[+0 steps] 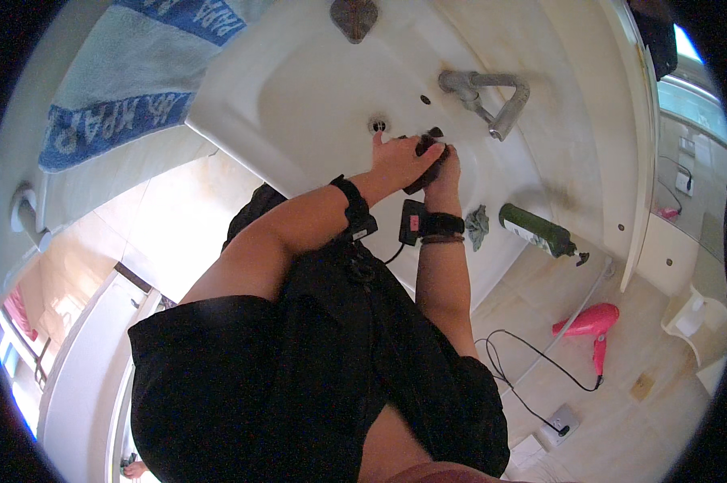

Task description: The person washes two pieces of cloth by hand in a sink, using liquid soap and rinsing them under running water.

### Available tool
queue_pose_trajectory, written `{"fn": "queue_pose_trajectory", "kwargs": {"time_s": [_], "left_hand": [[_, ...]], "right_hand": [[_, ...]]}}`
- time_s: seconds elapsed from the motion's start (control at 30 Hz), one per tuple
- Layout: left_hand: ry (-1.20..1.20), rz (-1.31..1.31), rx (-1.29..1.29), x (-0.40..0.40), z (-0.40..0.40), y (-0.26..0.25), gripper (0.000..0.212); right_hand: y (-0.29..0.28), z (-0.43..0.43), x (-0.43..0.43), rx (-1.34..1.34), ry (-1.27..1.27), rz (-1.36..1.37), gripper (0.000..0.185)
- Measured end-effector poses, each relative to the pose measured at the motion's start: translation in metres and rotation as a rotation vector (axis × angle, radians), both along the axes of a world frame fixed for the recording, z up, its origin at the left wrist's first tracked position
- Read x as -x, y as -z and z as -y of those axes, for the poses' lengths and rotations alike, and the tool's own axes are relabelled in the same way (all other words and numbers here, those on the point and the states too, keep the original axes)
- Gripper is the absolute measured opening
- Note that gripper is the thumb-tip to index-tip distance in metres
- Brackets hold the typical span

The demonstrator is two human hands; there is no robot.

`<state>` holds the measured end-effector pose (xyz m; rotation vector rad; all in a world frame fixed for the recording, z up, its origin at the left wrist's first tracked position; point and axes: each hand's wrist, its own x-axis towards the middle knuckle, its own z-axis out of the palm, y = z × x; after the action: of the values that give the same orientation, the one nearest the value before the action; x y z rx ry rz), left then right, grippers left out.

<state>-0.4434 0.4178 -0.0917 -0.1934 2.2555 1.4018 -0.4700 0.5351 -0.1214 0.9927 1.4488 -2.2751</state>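
Note:
Over the front right part of a white washbasin (315, 121), both hands hold a small dark object (425, 172). Fingers cover much of it, so I cannot tell what it is. My left hand (397, 162) grips it from the left and above, with one finger stretched out near the drain (378, 125). On its right side my right hand (449, 175) is wrapped around it. Each wrist wears a black strap with a small box. A metal tap (484, 90) juts out beyond the hands, and I see no water running from it.
A crumpled grey-green cloth (477, 227) lies on the basin's right rim, beside a green pump bottle (535, 229). Farther right are a pink hair dryer (589, 320) and its cord, plugged into a wall socket (559, 424). A blue-and-white towel (134, 90) hangs at left.

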Motion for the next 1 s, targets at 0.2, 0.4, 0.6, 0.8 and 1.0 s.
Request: {"fn": "queue_pose_trajectory", "kwargs": {"time_s": [0.2,0.4,0.6,0.8,1.0], "left_hand": [[-0.439,0.592,-1.465,0.005,-0.019,0.046,0.033],[-0.529,0.729,-1.777,0.001,-0.024,0.06,0.031],[-0.477,0.554,-1.127,-0.005,-0.032,0.029,0.056],[-0.365,0.167,-0.58,0.002,-0.033,0.056,0.055],[-0.051,0.051,-0.058,0.002,-0.013,0.038,0.05]], "right_hand": [[-0.024,0.007,-0.019,-0.017,-0.092,0.004,0.038],[-0.027,0.016,-0.038,-1.405,-0.653,-0.745,0.045],[-0.028,0.017,-0.029,-1.197,-0.495,-0.876,0.023],[-0.018,0.019,-0.013,-1.163,-0.441,-0.72,0.02],[0.011,-0.002,-0.009,-0.6,-0.234,-0.279,0.024]]}}
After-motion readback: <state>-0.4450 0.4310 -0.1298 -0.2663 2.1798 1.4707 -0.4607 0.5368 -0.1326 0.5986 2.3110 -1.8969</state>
